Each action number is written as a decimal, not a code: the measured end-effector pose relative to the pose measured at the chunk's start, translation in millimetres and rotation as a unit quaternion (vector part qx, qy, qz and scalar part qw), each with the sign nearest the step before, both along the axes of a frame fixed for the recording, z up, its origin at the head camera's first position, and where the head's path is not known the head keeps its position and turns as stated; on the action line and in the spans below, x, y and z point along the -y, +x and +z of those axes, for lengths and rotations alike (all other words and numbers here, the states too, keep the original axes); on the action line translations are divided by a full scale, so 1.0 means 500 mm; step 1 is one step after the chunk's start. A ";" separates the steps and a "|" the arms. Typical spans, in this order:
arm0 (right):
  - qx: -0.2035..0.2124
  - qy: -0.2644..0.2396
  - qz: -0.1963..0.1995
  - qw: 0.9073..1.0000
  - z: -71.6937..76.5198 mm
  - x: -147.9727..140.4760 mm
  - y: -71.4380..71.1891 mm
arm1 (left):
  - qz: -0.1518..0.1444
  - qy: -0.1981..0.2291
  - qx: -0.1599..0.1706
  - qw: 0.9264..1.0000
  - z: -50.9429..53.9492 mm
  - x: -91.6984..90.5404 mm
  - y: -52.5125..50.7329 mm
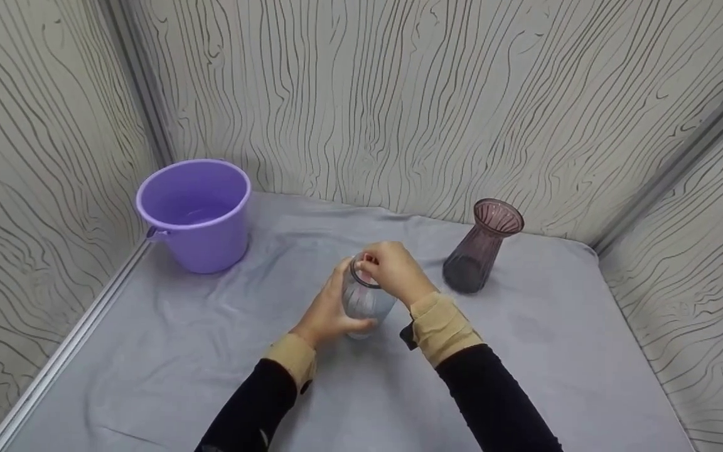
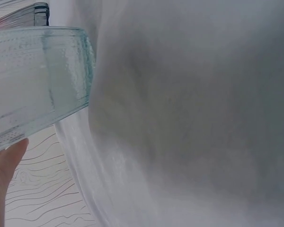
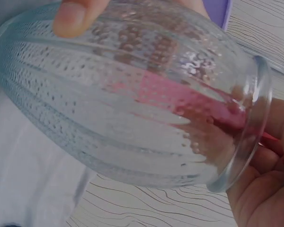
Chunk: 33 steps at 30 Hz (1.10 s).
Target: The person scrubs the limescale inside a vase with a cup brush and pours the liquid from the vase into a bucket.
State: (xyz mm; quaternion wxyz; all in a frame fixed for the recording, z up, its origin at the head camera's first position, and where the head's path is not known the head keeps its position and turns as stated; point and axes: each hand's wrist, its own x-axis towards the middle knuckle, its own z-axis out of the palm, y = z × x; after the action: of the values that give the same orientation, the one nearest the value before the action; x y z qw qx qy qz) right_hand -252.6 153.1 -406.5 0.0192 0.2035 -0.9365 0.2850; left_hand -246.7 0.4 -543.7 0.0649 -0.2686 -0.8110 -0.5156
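A clear, ribbed glass vase (image 1: 361,301) (image 3: 109,113) stands tilted near the middle of the cloth. My left hand (image 1: 331,314) grips its side, thumb in front; in the left wrist view the vase (image 2: 38,80) and a fingertip of the left hand (image 2: 7,170) show. At the rim, my right hand (image 1: 396,270) (image 3: 265,175) pinches a pink-red strip (image 3: 194,97) that reaches down inside the glass. What the strip is, I cannot tell.
A purple bucket (image 1: 211,242) stands at the back left. A purple-tinted glass vase (image 1: 477,251) leans or stands at the back right. Grey cloth (image 1: 556,351) covers the table, with patterned panels (image 1: 349,94) behind and at the sides.
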 end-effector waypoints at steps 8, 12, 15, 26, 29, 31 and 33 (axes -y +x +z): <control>-0.049 0.040 -0.013 0.998 -0.015 0.012 0.007 | -0.003 0.010 -0.011 1.000 -0.009 0.000 -0.001; -0.051 0.058 -0.012 0.997 -0.019 0.013 0.009 | -0.007 0.015 -0.013 1.000 -0.009 0.001 0.001; -0.045 0.055 -0.012 0.997 -0.018 0.010 0.008 | -0.008 0.021 -0.019 1.000 -0.010 0.001 0.000; -0.035 0.018 0.015 0.999 -0.015 -0.004 0.007 | -0.009 0.004 0.027 1.000 -0.003 0.003 0.004; -0.048 0.020 0.024 0.998 -0.016 -0.003 0.006 | -0.007 0.008 0.025 1.000 -0.004 0.002 0.003; -0.054 0.024 0.022 0.998 -0.019 0.000 0.005 | -0.004 0.010 0.019 1.000 -0.006 0.002 0.002; -0.062 0.031 0.014 0.997 -0.022 0.004 0.007 | -0.003 0.013 0.013 1.000 -0.007 0.001 0.003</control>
State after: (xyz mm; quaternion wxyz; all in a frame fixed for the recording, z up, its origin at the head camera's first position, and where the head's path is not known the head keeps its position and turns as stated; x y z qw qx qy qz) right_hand -249.3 151.2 -417.4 0.0671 0.2345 -0.9390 0.2424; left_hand -245.3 -0.1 -547.2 0.0561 -0.2639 -0.8042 -0.5295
